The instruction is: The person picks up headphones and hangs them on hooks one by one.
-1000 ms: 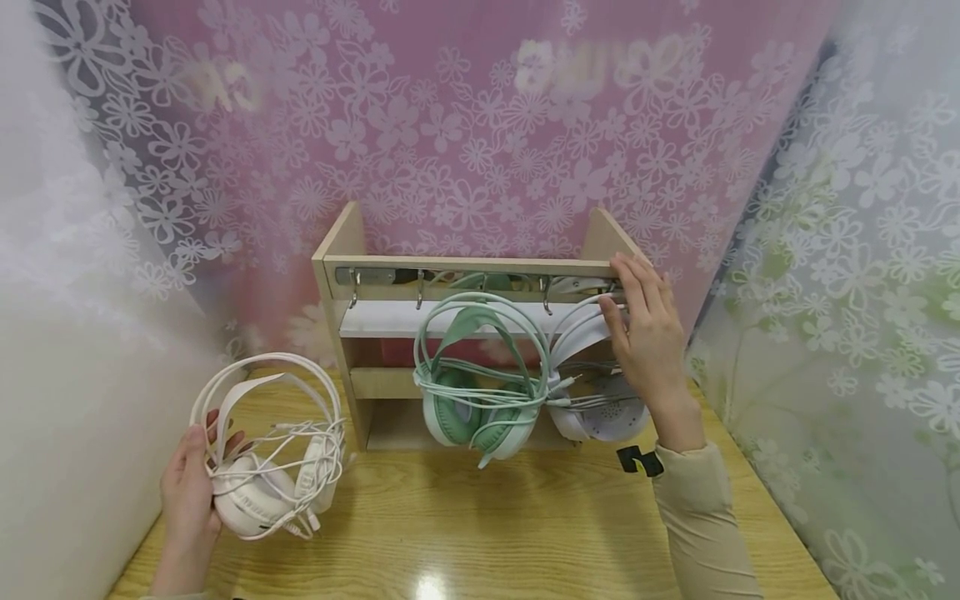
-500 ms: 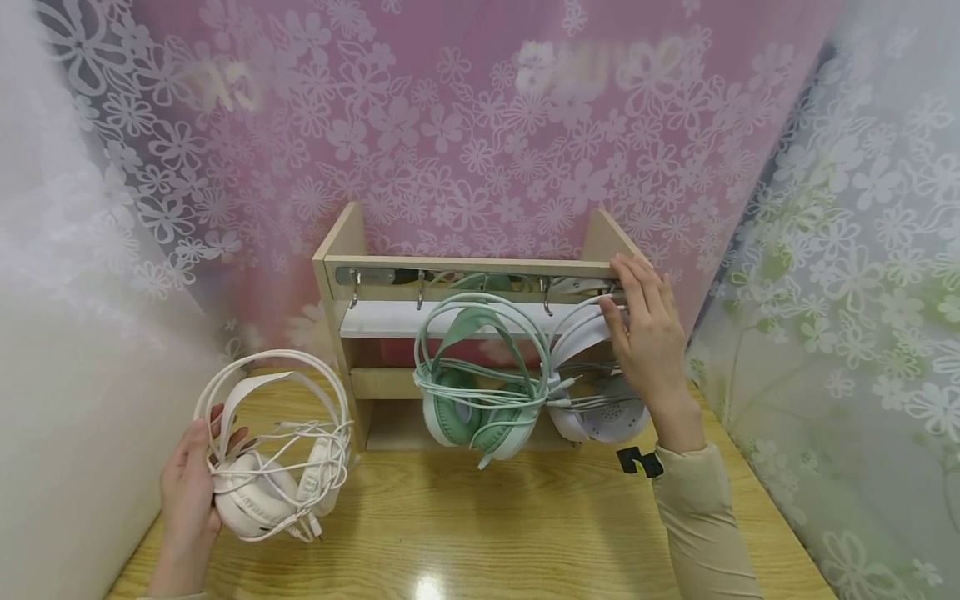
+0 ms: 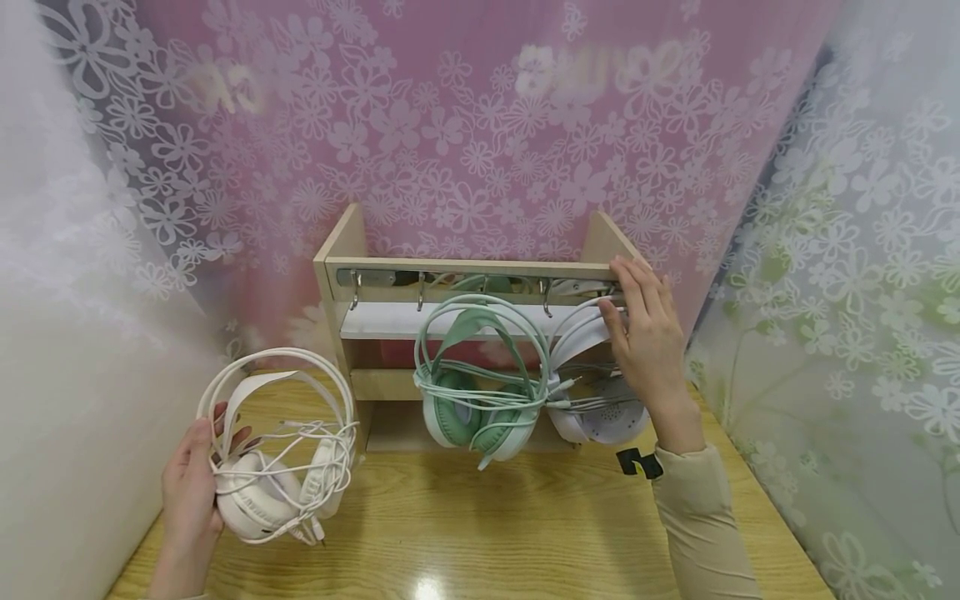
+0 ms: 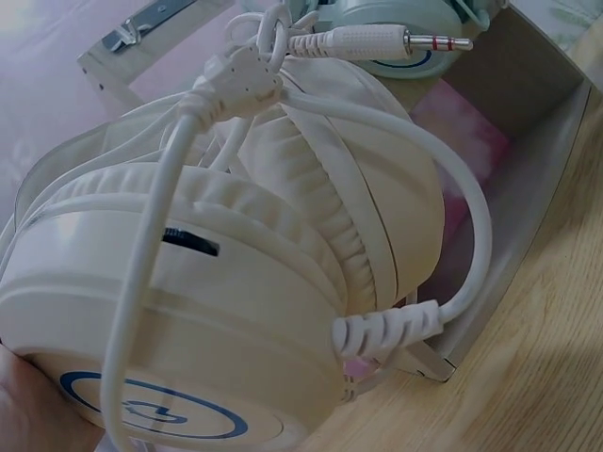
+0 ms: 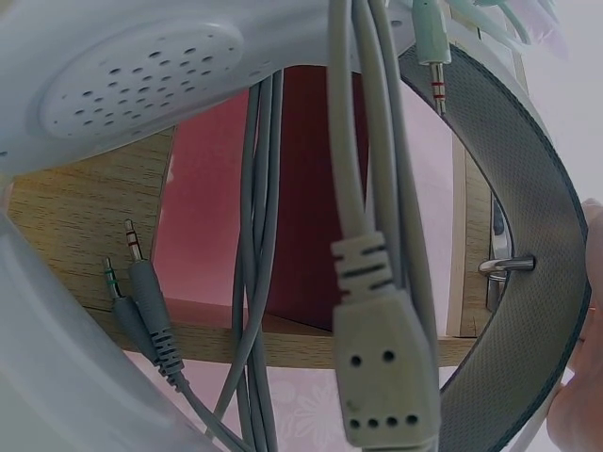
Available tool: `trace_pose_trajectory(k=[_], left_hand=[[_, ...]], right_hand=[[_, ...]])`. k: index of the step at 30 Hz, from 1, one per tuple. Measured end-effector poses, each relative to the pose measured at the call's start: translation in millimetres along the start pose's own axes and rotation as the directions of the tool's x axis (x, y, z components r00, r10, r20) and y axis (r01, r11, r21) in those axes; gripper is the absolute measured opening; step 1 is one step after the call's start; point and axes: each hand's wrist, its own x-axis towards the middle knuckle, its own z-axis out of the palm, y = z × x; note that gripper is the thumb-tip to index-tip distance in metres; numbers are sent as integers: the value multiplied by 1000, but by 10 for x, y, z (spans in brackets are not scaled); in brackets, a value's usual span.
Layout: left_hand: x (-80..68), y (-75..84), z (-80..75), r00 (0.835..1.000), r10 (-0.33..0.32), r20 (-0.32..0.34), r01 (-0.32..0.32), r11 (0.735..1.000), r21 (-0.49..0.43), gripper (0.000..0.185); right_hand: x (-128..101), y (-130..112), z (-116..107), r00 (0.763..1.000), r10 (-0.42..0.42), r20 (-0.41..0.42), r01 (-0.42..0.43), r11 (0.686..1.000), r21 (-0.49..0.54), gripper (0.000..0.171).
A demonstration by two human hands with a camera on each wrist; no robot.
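Over at the left, my left hand point(image 3: 191, 483) grips a pair of white headphones point(image 3: 251, 508) by one ear cup, above the table. Its white cable is wound around the ear cups; the plug point(image 4: 424, 42) sticks out in the left wrist view. My right hand point(image 3: 651, 342) rests on the top right corner of a wooden rack point(image 3: 472, 267), fingers extended over the edge and thumb at a headband. That headband point(image 5: 528, 188) belongs to pale grey-white headphones point(image 3: 600, 412) hanging from a hook point(image 5: 509, 265). Beside them hang green headphones point(image 3: 483, 325), cable wrapped around.
Two bare hooks, a left one point(image 3: 356, 292) and a second hook point(image 3: 421, 292), are on the rack's left side. Another hook point(image 3: 547, 296) shows between the hanging headphones. The rack stands on a wood-grain table point(image 3: 465, 533) before a pink floral curtain point(image 3: 480, 125).
The left hand's white headphones have shifted slightly right, towards the rack. My right hand and the hanging headphones stay in place.
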Motion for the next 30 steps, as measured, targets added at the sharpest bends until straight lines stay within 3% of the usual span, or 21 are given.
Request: trace_pose_trajectory(k=[24, 30], left_hand=[[-38, 38, 112, 998, -19, 61, 19, 1000, -4, 33], [-49, 47, 163, 998, -17, 60, 15, 999, 39, 34]], right_hand=[[-2, -9, 3, 1000, 3, 0, -3, 1000, 2, 62], [0, -8, 4, 1000, 4, 0, -4, 1000, 2, 63]])
